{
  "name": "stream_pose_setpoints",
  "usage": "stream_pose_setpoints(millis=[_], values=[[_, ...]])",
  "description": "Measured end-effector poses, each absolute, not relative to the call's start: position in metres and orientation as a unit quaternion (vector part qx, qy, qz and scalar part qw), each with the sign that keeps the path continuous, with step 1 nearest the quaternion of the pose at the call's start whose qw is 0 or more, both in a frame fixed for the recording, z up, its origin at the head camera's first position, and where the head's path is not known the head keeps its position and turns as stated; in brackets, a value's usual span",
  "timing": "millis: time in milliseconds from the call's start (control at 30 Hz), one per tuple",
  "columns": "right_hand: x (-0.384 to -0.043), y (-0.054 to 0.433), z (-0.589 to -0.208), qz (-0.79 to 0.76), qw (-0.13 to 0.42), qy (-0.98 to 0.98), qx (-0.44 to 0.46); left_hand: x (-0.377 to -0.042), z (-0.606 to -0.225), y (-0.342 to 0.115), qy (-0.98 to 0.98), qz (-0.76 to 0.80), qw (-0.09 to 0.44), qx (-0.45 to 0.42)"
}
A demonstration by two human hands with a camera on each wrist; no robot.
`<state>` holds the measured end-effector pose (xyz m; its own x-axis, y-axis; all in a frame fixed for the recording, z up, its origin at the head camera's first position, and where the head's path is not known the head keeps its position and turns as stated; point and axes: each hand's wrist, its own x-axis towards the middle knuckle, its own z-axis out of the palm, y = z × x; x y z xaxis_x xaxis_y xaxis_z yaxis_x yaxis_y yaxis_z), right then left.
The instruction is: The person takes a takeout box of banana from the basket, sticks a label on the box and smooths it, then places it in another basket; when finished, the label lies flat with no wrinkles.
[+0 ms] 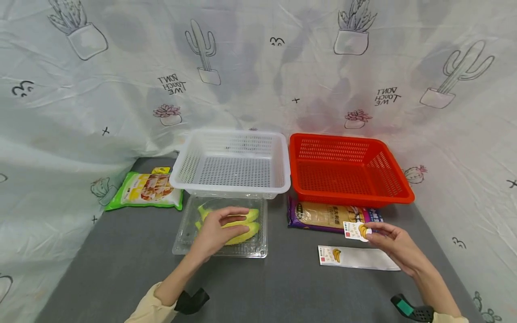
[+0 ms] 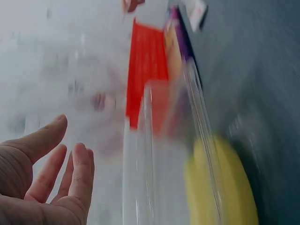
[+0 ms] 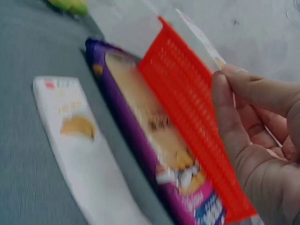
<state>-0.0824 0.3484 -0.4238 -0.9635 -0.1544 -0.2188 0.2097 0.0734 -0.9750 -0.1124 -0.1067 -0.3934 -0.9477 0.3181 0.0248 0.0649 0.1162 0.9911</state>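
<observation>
In the head view, my left hand (image 1: 220, 229) hovers over a clear plastic container (image 1: 180, 242) with yellow-green bananas (image 1: 251, 229) in it. The left wrist view shows this hand (image 2: 56, 178) with bent, spread fingers and nothing between them; the bananas (image 2: 222, 183) appear beside it, behind the container's clear edge. Whether the lid is closed, I cannot tell. On the right, my right hand (image 1: 397, 246) pinches a small white label (image 1: 352, 230) with a banana picture between thumb and fingertip. Below it lies a white paper strip (image 1: 359, 259) bearing a similar banana print.
A white plastic basket (image 1: 230, 186) stands behind the container, and a red basket (image 1: 355, 197) stands to its right. In front of the red one lies a purple-edged food packet (image 1: 319, 215). A green food bag (image 1: 145, 190) lies at the far left, beside a patterned cloth (image 1: 258, 67).
</observation>
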Motion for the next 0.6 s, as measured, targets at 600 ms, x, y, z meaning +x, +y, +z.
stream_pose_setpoints(millis=[600], values=[[-0.135, 0.281, -0.412, -0.628, 0.219, 0.741, -0.089, -0.086, -0.432, -0.225, 0.841, 0.519, -0.085, 0.126]])
